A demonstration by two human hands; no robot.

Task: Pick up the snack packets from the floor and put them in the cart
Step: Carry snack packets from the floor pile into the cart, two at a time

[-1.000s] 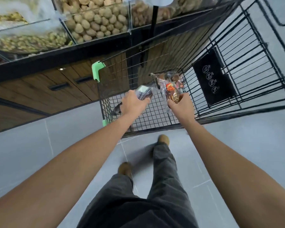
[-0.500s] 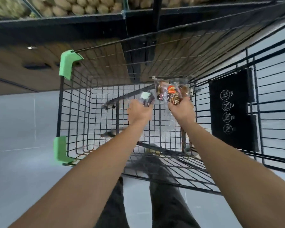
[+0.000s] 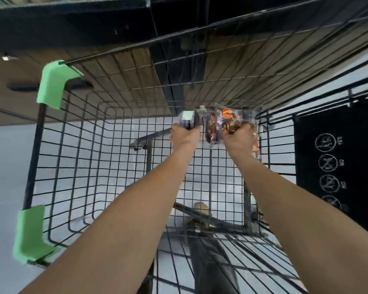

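Observation:
Both my arms reach down into a black wire shopping cart (image 3: pixel 77 170) with green plastic corner guards. My left hand (image 3: pixel 185 135) is closed around a small dark snack packet (image 3: pixel 188 119) with a pale label. My right hand (image 3: pixel 238 139) grips a bunch of clear-wrapped snack packets (image 3: pixel 223 122) with brown contents and an orange-red mark. The two hands are side by side, low inside the basket near its far right corner. The packets hang just above the mesh bottom; contact with it cannot be told.
A black sign panel (image 3: pixel 336 158) with round white pictograms hangs on the cart's right side. Beyond the cart stands a wooden cabinet front (image 3: pixel 19 81) under a dark shelf. Grey tiled floor (image 3: pixel 4 166) shows to the left and through the mesh.
My view has moved forward over the cart. Both hands have gone from above the near rim down deep into the basket, still holding their packets.

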